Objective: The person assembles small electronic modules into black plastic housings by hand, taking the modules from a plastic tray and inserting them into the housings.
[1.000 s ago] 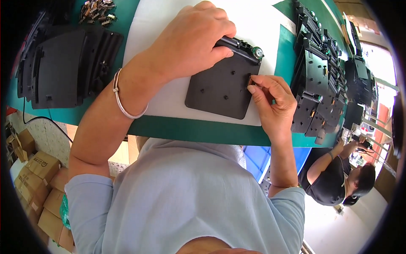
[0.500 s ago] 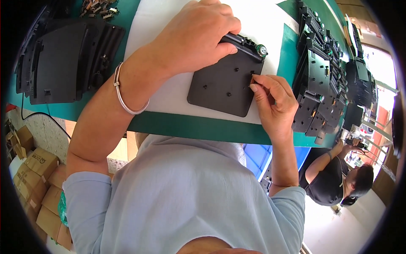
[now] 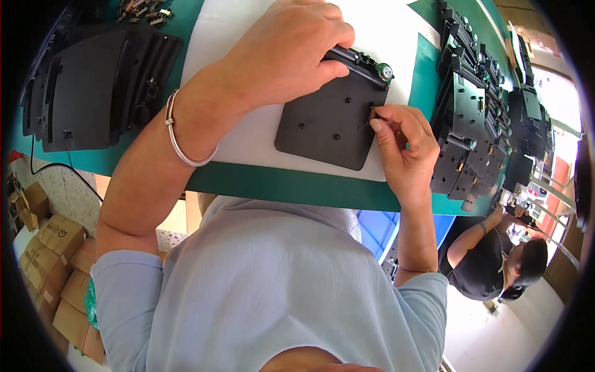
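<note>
Black panels [image 3: 87, 93] crowd the upper left, near a heap of small parts [image 3: 145, 10]. The left hand [image 3: 291, 53] grips the black plate [image 3: 322, 124] near centre, hiding its upper-left corner; the right hand [image 3: 410, 141] pinches a small brown part [image 3: 372, 114] at the plate's right edge. Similar plates [image 3: 468, 93] fill the upper right.

One central black panel [image 3: 319, 127], one white sheet [image 3: 248, 137], one bracelet [image 3: 169, 121], one co-worker [image 3: 477, 266]; stacked panels [image 3: 87, 93], loose parts [image 3: 145, 11] uncountable
</note>
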### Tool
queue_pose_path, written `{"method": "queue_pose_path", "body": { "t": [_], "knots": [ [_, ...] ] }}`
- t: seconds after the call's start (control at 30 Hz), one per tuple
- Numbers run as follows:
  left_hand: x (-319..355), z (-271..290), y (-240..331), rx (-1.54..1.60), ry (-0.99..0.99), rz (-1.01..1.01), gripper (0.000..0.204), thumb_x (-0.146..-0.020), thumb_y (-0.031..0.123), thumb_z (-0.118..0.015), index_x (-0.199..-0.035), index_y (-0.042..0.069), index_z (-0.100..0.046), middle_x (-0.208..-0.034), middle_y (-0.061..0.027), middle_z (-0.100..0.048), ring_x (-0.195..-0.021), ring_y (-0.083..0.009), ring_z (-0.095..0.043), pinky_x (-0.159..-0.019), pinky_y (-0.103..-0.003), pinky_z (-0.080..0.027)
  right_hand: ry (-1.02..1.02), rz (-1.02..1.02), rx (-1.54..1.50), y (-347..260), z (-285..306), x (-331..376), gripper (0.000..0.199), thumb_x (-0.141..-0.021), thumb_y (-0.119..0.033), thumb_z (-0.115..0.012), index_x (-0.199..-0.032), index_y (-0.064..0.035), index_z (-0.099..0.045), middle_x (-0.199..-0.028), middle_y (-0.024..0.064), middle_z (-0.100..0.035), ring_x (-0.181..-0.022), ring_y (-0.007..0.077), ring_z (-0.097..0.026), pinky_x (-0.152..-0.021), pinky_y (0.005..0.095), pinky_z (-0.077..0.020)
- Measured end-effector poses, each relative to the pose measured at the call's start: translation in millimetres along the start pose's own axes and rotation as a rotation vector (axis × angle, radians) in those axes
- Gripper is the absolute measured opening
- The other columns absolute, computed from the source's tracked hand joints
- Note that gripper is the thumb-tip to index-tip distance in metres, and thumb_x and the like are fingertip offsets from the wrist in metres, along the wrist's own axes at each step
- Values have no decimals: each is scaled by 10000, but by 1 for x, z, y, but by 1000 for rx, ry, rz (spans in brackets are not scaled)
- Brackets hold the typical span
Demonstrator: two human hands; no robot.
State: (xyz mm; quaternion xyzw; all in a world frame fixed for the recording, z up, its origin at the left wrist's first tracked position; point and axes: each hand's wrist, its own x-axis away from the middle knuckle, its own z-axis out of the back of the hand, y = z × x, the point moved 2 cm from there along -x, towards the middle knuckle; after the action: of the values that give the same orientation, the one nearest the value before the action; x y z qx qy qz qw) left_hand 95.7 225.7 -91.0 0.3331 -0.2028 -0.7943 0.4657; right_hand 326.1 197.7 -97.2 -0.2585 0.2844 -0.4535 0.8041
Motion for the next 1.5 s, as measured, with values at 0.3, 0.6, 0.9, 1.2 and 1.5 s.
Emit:
{"method": "queue_pose_path", "body": {
  "t": [0.3,0.6,0.9,1.2,1.5],
  "knots": [
    [-1,-1,1,29,10,-6,235,-778,139,-747,-931,-28,-684,-925,-173,-647,-947,-325,-569,-880,-406,-454,4,44,70,-6,1,0,155,-828,14,-736,-970,-28,-687,-927,96,-675,-661,182,-643,-579,280,-519],
    [-2,-2,0,6,6,-40,250,-775,141,-745,-933,-38,-672,-930,-178,-647,-941,-330,-570,-889,-408,-455,46,73,152,-2,-1,4,192,-811,-42,-772,-982,-43,-683,-921,98,-673,-636,195,-644,-558,288,-525],
    [4,-11,-11,-125,112,-147,264,-772,147,-757,-968,33,-622,-983,-103,-632,-979,-304,-571,-855,-398,-471,88,-102,-21,4,25,24,196,-867,-51,-740,-1054,-18,-693,-817,56,-656,-610,86,-554,-528,227,-438],
    [-5,1,-5,159,124,73,222,-771,104,-755,-900,-14,-618,-852,-110,-632,-768,-271,-593,-703,-357,-486,-139,-485,-756,-15,32,54,355,-996,-276,-626,-1175,30,-649,-881,36,-686,-621,54,-570,-558,203,-468],
    [2,-3,11,137,227,84,197,-802,59,-706,-967,-9,-622,-894,-78,-628,-748,-165,-551,-681,-288,-447,42,-619,-1047,-1,29,47,181,-1007,-171,-570,-1065,-25,-659,-838,27,-679,-645,81,-635,-515,215,-467]
  ]
}}
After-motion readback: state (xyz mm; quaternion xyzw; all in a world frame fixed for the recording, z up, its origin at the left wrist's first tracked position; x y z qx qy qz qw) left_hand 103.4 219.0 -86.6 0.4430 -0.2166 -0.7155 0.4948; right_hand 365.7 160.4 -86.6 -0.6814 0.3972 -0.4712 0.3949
